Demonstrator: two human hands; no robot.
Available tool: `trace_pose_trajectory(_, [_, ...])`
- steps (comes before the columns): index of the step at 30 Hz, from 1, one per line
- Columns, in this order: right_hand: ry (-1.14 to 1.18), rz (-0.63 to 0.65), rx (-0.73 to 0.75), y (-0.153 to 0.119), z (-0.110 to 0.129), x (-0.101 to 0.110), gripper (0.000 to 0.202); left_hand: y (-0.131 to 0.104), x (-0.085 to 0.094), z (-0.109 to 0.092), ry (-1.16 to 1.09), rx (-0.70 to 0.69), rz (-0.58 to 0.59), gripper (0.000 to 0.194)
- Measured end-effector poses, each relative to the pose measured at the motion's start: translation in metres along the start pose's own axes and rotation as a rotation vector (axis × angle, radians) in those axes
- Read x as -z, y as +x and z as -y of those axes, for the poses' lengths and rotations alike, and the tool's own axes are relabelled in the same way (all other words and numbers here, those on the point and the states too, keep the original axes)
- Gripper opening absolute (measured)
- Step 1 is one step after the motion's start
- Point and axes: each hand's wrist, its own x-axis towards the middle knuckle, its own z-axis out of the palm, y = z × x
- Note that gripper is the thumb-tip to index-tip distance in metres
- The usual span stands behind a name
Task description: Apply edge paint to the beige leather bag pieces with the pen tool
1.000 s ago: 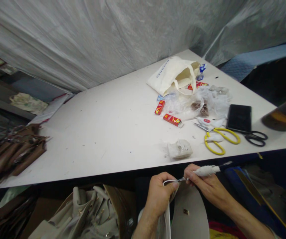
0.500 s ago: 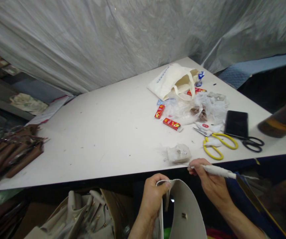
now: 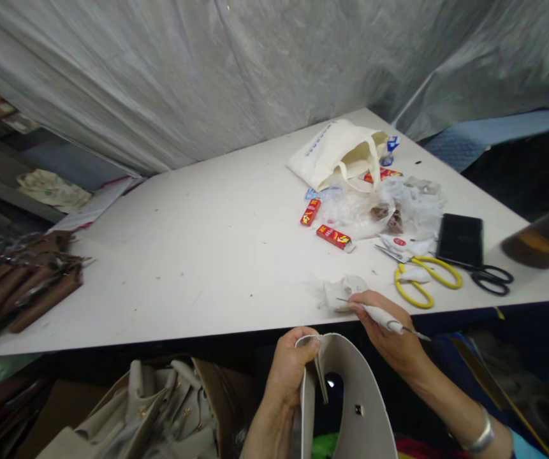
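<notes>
My left hand point(image 3: 291, 363) is closed on the upper edge of an off-white bag point(image 3: 372, 398), thumb inside the rim. The bag hangs open in front of the table, a small metal fitting point(image 3: 359, 410) on its inner face. In my right hand point(image 3: 391, 331) is a pen-like tool point(image 3: 383, 317) with a white wrapped handle, held between thumb and fingers. Its thin dark tip points left, over a whitish block-like lump point(image 3: 342, 293) at the table's front edge; whether it touches cannot be made out. A thin dark end sticks out behind the handle.
Right on the white table point(image 3: 197, 255) lie yellow-handled scissors point(image 3: 415, 299), black-handled scissors point(image 3: 493, 280), a phone-like black slab point(image 3: 460, 240), red boxes point(image 3: 334, 237), plastic bags and a cream tote point(image 3: 326, 153). A dark cylinder point(image 3: 539, 236) stands beyond. Brown pieces point(image 3: 30, 287) lie left; beige bags point(image 3: 159, 408) sit below.
My right hand has moved up and left, bringing the tool's tip over the whitish lump. My left hand still holds the bag, shifted slightly upward. The view has moved a little.
</notes>
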Motion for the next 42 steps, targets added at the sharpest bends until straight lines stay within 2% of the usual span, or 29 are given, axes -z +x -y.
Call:
trace_pose_trajectory(4, [-0.033,-0.011,0.044,0.004,0.000,-0.002,0.016,0.001,0.002,-0.001,-0.004,0.013,0.030,0.049])
trace_pose_trajectory(14, [-0.003,0.004,0.028,0.001,-0.006,-0.001,0.015,0.004,0.008,-0.001,-0.007,0.053,0.054,0.051])
trace_pose_trajectory(17, [0.135,-0.020,-0.081,-0.004,-0.001,0.004,0.018,0.005,0.010,0.002,-0.022,0.063,0.084,0.049])
trace_pose_trajectory(21, [0.492,0.108,-0.336,-0.013,0.008,0.003,0.033,0.007,0.012,0.005,-0.067,0.079,0.144,0.047])
trace_pose_trajectory(24, [0.622,0.167,-0.431,-0.018,0.009,-0.002,0.037,0.007,0.012,0.006,-0.078,0.102,0.191,0.048])
trace_pose_trajectory(34, [0.645,0.289,-0.471,-0.017,0.011,-0.004,0.049,-0.003,0.006,0.003,-0.100,0.128,0.244,0.041])
trace_pose_trajectory(42, [0.597,0.348,-0.486,-0.009,0.017,-0.005,0.059,-0.006,-0.002,0.005,-0.064,0.106,0.181,0.043])
